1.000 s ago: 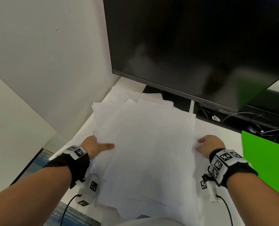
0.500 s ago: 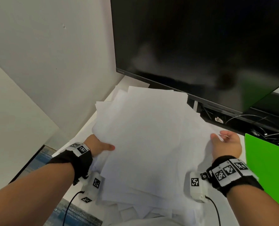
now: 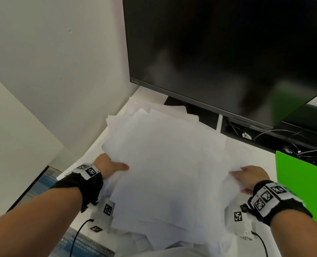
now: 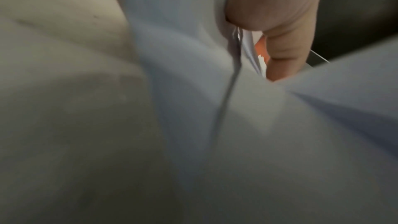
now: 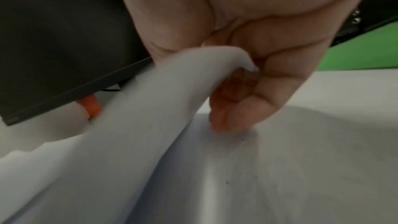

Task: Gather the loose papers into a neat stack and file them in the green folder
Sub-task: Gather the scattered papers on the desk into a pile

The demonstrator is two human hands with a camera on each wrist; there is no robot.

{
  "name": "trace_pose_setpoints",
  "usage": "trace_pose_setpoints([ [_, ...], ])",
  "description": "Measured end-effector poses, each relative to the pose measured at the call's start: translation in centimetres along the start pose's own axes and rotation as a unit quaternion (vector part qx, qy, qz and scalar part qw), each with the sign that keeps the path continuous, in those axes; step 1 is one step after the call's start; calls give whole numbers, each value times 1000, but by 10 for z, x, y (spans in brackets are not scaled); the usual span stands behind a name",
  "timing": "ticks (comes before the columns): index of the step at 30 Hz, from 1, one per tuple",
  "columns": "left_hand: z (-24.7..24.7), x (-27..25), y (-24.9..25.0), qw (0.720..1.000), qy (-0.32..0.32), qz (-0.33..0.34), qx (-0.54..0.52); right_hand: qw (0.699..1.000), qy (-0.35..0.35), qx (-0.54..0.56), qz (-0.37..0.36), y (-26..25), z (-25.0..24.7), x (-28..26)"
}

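Note:
A loose, uneven pile of white papers [image 3: 168, 164] lies on the white desk in front of the monitor, its sheets fanned at different angles. My left hand [image 3: 109, 166] holds the pile's left edge, thumb on top and fingers hidden under the sheets; the left wrist view shows the thumb [image 4: 277, 28] against the paper edges [image 4: 193, 74]. My right hand [image 3: 250, 178] grips the right edge, fingers curled under a bent sheet [image 5: 183, 91] in the right wrist view. The green folder [image 3: 304, 190] lies flat at the right, just beyond my right hand.
A large dark monitor [image 3: 228, 52] hangs over the back of the desk [image 3: 237, 149], with cables [image 3: 291, 143] in a black tray behind. A wall [image 3: 57, 71] closes the left side. A small orange object [image 5: 91, 106] shows under the monitor edge.
My right hand has dropped from an open, raised pose at the pile's far right edge and now grips the near right edge. The top sheets have settled lower. My left hand has stayed put.

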State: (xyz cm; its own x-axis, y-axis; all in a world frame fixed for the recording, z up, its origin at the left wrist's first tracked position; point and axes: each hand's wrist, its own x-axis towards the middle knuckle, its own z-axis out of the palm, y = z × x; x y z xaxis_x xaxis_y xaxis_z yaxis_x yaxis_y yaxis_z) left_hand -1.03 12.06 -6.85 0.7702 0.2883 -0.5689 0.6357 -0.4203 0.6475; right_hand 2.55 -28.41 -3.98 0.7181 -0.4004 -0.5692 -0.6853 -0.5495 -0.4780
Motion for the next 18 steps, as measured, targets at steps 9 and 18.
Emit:
trace_pose_setpoints([
  [9,-1,-6,2,1000,-12,3,-28,983,31,-22,-179,-49,-2,-11],
  [18,-2,-6,1,999,-12,-8,-51,982,10,-68,-177,-77,30,10],
])
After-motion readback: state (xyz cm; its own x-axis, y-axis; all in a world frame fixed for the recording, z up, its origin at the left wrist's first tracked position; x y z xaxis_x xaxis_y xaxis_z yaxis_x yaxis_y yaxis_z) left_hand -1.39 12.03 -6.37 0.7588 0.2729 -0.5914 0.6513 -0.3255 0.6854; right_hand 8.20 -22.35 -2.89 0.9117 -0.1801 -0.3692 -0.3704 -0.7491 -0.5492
